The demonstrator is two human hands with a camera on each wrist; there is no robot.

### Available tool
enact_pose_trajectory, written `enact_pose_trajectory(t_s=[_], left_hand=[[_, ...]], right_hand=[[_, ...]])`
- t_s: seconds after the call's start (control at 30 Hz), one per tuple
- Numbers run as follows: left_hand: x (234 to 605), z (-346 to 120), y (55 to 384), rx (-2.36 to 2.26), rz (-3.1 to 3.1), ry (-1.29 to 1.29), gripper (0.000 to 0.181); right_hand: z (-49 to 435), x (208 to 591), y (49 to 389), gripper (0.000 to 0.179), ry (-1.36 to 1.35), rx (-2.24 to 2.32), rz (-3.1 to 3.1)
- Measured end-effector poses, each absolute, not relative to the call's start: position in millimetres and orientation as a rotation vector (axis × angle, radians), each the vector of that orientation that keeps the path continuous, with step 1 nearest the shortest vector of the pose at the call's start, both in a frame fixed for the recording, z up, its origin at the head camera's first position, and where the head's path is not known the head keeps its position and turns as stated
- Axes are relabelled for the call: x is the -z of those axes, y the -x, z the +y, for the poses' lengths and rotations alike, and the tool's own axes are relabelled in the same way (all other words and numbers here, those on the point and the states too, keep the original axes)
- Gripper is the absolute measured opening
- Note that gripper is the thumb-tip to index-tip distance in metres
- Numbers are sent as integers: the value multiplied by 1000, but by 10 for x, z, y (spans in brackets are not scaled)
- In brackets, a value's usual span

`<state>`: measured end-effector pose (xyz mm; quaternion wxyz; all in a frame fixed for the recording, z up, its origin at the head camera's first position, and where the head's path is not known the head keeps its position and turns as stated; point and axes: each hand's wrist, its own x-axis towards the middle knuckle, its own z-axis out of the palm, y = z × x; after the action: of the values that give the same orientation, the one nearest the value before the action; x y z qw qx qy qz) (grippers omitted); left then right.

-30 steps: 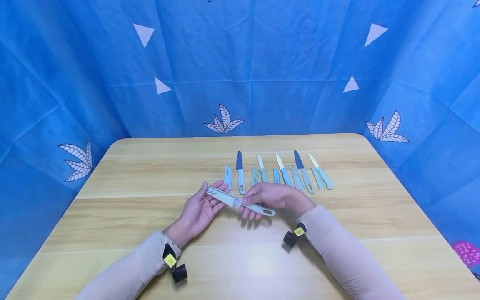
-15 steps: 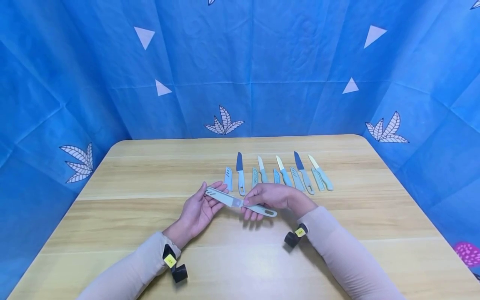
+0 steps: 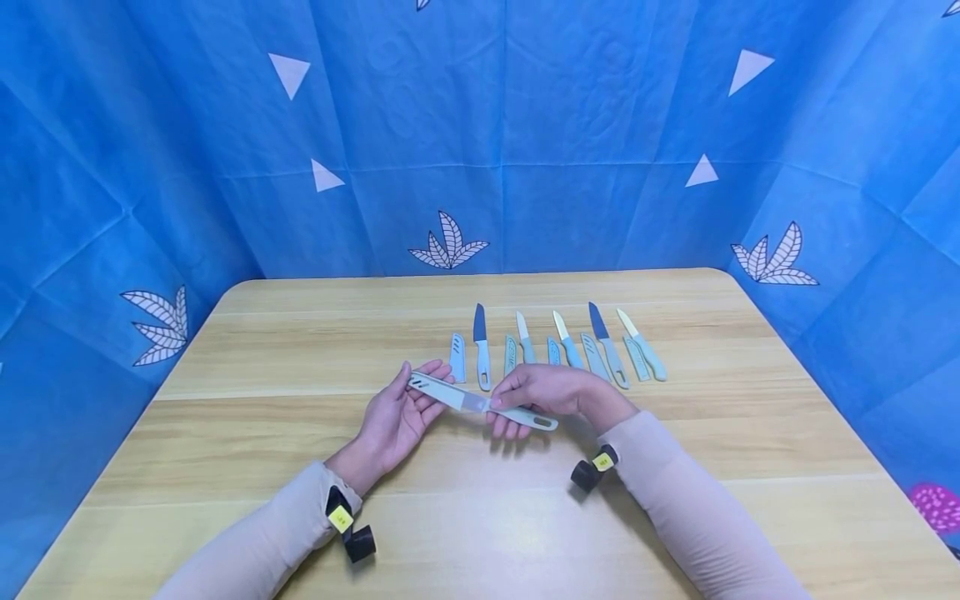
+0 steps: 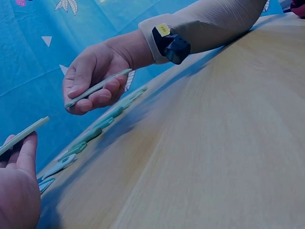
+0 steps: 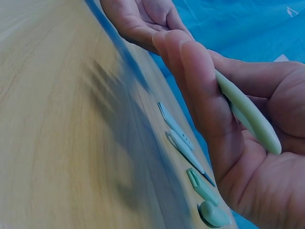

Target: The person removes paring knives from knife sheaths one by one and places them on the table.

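Observation:
My left hand (image 3: 390,425) pinches a pale green knife sheath (image 3: 437,389) with slanted slots near its tip, thumb on top and fingers spread beneath. Opposite it, my right hand (image 3: 546,390) grips the pale green handle of a knife (image 3: 538,420), which has a long hole at its end. A short stretch of grey blade (image 3: 475,402) shows between sheath and handle; the rest of the blade is inside the sheath. Both hands are raised over the table. In the right wrist view the knife handle (image 5: 252,114) lies between thumb and curled fingers.
Behind my hands lies a row of several unsheathed knives, with a dark-bladed one (image 3: 482,354) at the left and a pale-bladed one (image 3: 642,346) at the right. Sheaths lie among them, such as a light blue sheath (image 3: 457,357). A blue curtain (image 3: 495,125) hangs behind the wooden table (image 3: 300,350).
My right hand has moved slightly to the right with the knife, and more of the blade shows out of the sheath. My left hand has stayed almost in place.

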<state>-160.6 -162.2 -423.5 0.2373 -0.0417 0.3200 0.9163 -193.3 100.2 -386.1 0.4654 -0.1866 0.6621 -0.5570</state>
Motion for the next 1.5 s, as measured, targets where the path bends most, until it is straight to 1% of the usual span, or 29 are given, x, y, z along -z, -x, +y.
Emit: enact_pose_trajectory(t_s=[0.8, 1.23, 1.5], left_hand=[[4228, -1667, 1651, -2560, 857, 162, 55], [4237, -1704, 1652, -2605, 909, 164, 55], [4230, -1715, 1669, -2612, 932, 175, 56]], right_hand=[[1085, 3819, 1959, 29, 442, 1345, 1648], [1122, 3814, 1967, 30, 462, 1353, 1656], [1141, 3780, 1976, 32, 425, 1355, 1637]])
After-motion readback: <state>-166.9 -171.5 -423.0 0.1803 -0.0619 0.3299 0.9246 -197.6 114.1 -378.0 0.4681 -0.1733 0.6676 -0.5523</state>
